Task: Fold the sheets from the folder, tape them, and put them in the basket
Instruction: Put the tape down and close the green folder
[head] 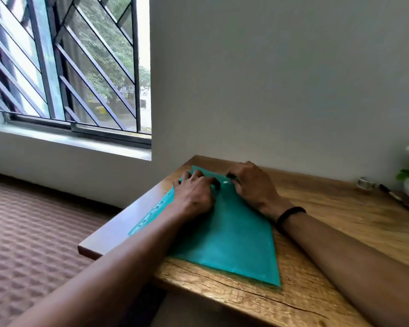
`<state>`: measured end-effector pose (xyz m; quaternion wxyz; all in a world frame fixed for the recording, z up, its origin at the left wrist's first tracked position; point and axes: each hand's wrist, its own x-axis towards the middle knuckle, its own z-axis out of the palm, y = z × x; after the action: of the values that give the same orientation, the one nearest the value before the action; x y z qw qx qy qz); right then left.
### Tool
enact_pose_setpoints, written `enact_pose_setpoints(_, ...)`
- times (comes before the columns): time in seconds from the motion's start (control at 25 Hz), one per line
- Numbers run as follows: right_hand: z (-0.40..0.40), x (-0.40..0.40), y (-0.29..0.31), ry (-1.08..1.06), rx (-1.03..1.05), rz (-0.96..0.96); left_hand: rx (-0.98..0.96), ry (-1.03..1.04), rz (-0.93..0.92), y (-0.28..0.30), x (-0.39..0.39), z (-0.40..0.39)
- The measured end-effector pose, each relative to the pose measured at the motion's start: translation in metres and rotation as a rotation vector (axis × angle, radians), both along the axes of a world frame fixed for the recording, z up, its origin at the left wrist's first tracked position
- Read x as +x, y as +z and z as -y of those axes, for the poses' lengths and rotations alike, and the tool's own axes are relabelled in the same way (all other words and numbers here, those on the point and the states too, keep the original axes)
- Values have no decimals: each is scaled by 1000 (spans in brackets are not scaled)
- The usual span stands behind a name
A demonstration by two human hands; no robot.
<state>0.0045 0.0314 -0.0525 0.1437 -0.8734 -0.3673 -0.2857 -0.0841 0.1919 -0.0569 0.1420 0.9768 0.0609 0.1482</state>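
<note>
teal folder (231, 241) flat on wooden desk (340, 223), punched holes along its left edge, left hand (195, 194) fingers curled on top, right hand (250, 185) pinching far edge

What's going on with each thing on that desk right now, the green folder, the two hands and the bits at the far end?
Green folder: lying flat on the wooden desk, sheets not out yet.
Left hand: pressed on the folder's far end.
Right hand: at the folder's top edge, fingers curled; what they pinch is unclear.
Tape roll: untouched by the wall.
Pen: lying flat, untouched.
Window: too blurred to tell whether it is open.
</note>
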Motion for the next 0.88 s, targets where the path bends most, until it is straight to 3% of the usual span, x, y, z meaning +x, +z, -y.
enact_pose_setpoints(0.28,2,16,-6,49,19,-155,-40,34,49,-5,5,-1)
enact_pose_setpoints(0.6,-7,4,-2,-48,-53,-157,-28,44,53,-7,6,0)
enact_pose_setpoints(0.72,-5,-26,2,-176,-288,-282,-29,33,41,-3,7,-3)
enact_pose_setpoints(0.88,14,-88,1,-159,-207,-574,61,-24,-77,14,-9,-6)
